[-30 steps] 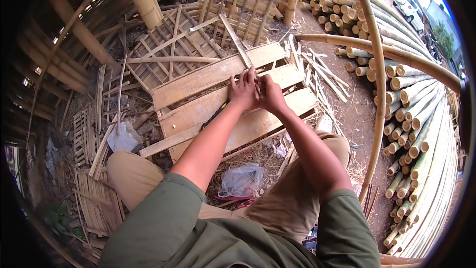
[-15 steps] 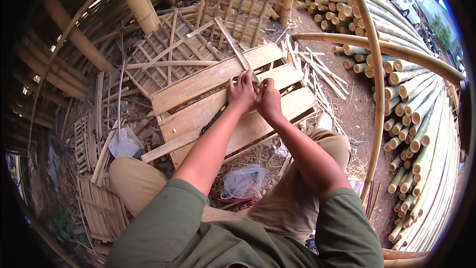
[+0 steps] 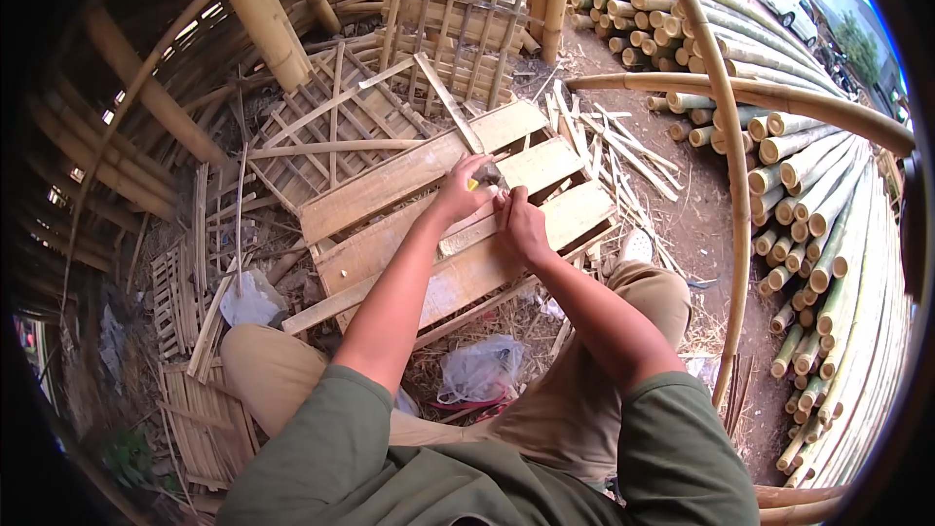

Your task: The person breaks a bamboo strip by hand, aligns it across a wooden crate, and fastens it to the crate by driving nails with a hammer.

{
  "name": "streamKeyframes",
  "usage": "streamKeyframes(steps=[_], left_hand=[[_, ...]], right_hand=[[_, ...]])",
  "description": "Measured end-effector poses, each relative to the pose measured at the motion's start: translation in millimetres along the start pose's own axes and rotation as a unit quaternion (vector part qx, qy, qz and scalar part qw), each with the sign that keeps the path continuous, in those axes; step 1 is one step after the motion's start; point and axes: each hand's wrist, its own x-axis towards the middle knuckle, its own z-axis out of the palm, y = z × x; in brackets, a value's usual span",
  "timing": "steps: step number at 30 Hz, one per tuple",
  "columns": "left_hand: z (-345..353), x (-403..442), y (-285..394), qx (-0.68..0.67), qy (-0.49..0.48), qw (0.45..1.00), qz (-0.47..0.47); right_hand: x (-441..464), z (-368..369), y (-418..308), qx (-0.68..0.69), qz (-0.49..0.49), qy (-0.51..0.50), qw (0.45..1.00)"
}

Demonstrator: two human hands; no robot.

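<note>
- Evidently, the left hand (image 3: 454, 199) wraps its fingers around a dark-and-yellow tool (image 3: 487, 173); the right hand (image 3: 524, 230) bunches its fingers beside it, contents hidden.
- Farther out, one strip (image 3: 443, 93) slants from the hands; another (image 3: 336, 304) lies across the planks (image 3: 380, 180).
- Work seems under way; whether the strips are joined, or how much remains, cannot be told.

Open-air bamboo/wood workshop or yd: low plank platform (image 3: 375, 242) under L hand (image 3: 456, 197) & R hand (image 3: 523, 226), slatted panels (image 3: 458, 39) beyond, thick posts (image 3: 255, 15) farther fwd-left. Right of R hand: wood scraps (image 3: 631, 154) on dirt ground (image 3: 706, 234), then big stacks of cut bamboo poles (image 3: 828, 263); parked car (image 3: 784, 2) past them.
</note>
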Motion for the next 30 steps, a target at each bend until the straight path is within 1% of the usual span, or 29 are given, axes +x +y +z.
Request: streamKeyframes(steps=[2, 3, 4, 6, 7, 9, 11, 13, 14, 16, 18, 19, 20, 22, 23, 25, 27, 29, 30], left_hand=[[-3.9, -5.1, 9.2, 0.009, 0.002, 1.000, 0.022], [3.7, -12.6, 18.6, 0.007, 0.049, 0.999, 0.014], [6.9, -13.9, 20.2, 0.009, 0.048, 0.999, 0.014], [9.4, -15.9, 26.4, 0.081, 0.050, 0.995, -0.017], [11.6, -16.5, 29.2, 0.082, 0.050, 0.995, -0.017], [16.7, -16.8, 34.2, 0.079, 0.081, 0.993, -0.040], [18.8, -16.8, 35.0, 0.078, 0.096, 0.991, -0.052], [16.2, -17.8, 26.7, 0.056, 0.172, 0.984, 0.010], [12.5, -19.8, 22.3, 0.058, 0.173, 0.983, 0.011], [-7.9, -32.6, 34.3, -0.097, 0.236, 0.960, -0.117], [-28.8, -45.3, 47.1, -0.223, 0.219, 0.936, -0.161], [-41.5, -55.9, 73.2, -0.195, 0.219, 0.940, -0.173], [-50.3, -62.7, 80.9, -0.165, 0.214, 0.944, -0.189], [-63.7, -70.7, 69.8, -0.049, 0.181, 0.968, -0.169], [-68.2, -74.2, 65.6, -0.047, 0.181, 0.968, -0.169], [-71.7, -82.7, 58.2, 0.109, 0.136, 0.972, -0.158], [-68.3, -89.5, 51.0, 0.118, 0.141, 0.971, -0.150], [-66.6, -96.8, 45.8, 0.128, 0.147, 0.970, -0.143], [-65.1, -99.4, 47.6, 0.191, 0.119, 0.963, -0.146]], right_hand=[[-0.9, -3.0, -2.9, -0.018, -0.008, -0.002, 1.000], [-0.5, -2.0, -0.8, -0.016, -0.008, -0.001, 1.000], [-0.4, -1.0, 1.4, -0.020, -0.009, -0.004, 1.000], [-0.8, 0.2, 3.3, -0.023, -0.010, -0.007, 1.000], [-1.0, 0.5, 2.9, -0.023, -0.013, -0.003, 1.000], [-0.3, 0.1, 2.0, -0.024, -0.016, 0.002, 1.000], [1.1, -1.4, 1.3, -0.025, 0.007, -0.022, 0.999], [-0.9, -1.0, -0.8, -0.022, 0.005, -0.024, 0.999], [0.1, -1.6, -1.4, -0.019, 0.003, -0.024, 1.000], [0.4, -2.1, -1.4, -0.016, -0.010, -0.023, 1.000], [-3.2, -3.0, -2.8, -0.012, -0.019, -0.025, 0.999], [-3.0, -5.4, -5.3, -0.022, -0.016, -0.036, 0.999], [-1.3, -6.7, -6.7, -0.031, -0.015, -0.047, 0.998], [-0.5, -2.6, -1.6, -0.021, -0.018, -0.046, 0.999], [-0.3, -1.2, 0.9, -0.022, -0.024, -0.046, 0.998], [0.1, -3.9, -2.5, -0.022, -0.029, -0.045, 0.998], [0.5, -6.9, -5.8, -0.031, 0.009, -0.065, 0.997], [1.2, -6.1, -5.2, -0.034, 0.003, -0.062, 0.997], [0.8, -4.8, -4.4, -0.039, -0.002, -0.058, 0.998]])
